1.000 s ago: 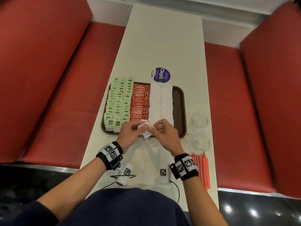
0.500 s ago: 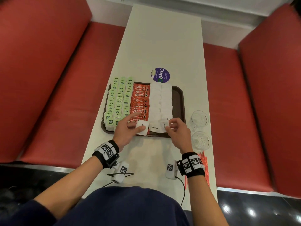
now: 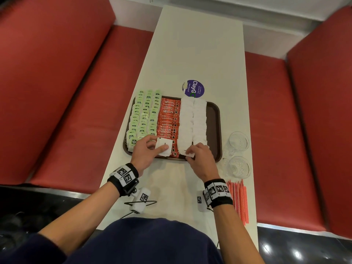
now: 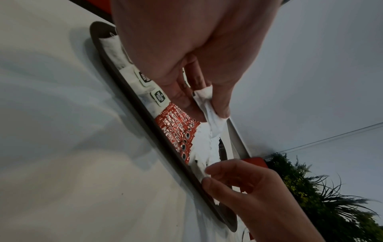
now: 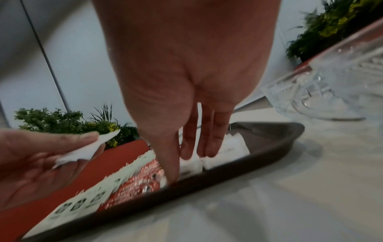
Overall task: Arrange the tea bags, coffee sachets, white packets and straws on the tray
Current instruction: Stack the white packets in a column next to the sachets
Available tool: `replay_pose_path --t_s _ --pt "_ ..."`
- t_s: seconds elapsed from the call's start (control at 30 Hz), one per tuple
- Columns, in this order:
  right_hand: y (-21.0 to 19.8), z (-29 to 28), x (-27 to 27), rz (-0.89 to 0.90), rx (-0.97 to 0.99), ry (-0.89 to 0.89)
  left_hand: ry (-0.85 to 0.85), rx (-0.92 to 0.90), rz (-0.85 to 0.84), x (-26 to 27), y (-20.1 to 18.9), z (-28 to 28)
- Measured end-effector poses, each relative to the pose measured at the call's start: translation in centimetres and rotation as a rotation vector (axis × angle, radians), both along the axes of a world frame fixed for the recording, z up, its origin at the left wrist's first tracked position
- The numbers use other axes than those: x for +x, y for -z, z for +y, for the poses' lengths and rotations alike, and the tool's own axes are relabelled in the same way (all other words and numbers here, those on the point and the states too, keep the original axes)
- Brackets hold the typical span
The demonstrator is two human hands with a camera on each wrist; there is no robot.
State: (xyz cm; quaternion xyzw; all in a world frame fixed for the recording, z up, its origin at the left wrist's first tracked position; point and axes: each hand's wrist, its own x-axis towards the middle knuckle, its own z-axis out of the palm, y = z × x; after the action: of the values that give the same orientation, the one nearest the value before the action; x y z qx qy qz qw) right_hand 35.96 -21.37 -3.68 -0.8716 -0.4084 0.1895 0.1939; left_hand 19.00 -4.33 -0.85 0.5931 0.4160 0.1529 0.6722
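A brown tray (image 3: 214, 130) holds rows of green tea bags (image 3: 144, 115), red coffee sachets (image 3: 168, 119) and two columns of white packets (image 3: 193, 121). My left hand (image 3: 160, 147) hovers over the tray's near edge and pinches a white packet (image 3: 164, 144), also seen as the white packet (image 4: 209, 104) between thumb and fingers. My right hand (image 3: 190, 153) is at the near end of the white columns, thumb and fingertips pinching another white packet (image 4: 204, 172) down on the tray. Red straws (image 3: 238, 201) lie on the table to the right, outside the tray.
Two glass cups (image 3: 238, 141) (image 3: 240, 166) stand right of the tray. A purple round sticker (image 3: 194, 88) lies beyond it. Two small white devices with a cable (image 3: 140, 201) rest near the table's front edge. Red benches flank the narrow white table.
The hands were together at the tray's front edge, then parted. My right hand has shifted left to the near end of the white columns. My left hand keeps its packet.
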Motion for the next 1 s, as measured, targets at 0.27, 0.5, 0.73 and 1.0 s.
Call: replay_pose_path --t_s 0.27,0.5,0.73,1.0 --pt "-0.4 1.0 0.3 0.011 -0.007 0.036 -0.003 -0.008 0.008 0.3 -0.1 0.0" --pt "-0.4 1.1 0.3 0.008 -0.077 -0.001 0.011 0.012 0.019 0.4 -0.3 0.1" --pt "0.1 1.8 0.0 -0.005 -0.036 -0.019 0.011 0.028 0.04 0.6 -0.3 0.4" --pt "0.2 2.4 -0.1 -0.052 -0.038 -0.036 0.016 0.03 0.042 0.8 -0.3 0.5"
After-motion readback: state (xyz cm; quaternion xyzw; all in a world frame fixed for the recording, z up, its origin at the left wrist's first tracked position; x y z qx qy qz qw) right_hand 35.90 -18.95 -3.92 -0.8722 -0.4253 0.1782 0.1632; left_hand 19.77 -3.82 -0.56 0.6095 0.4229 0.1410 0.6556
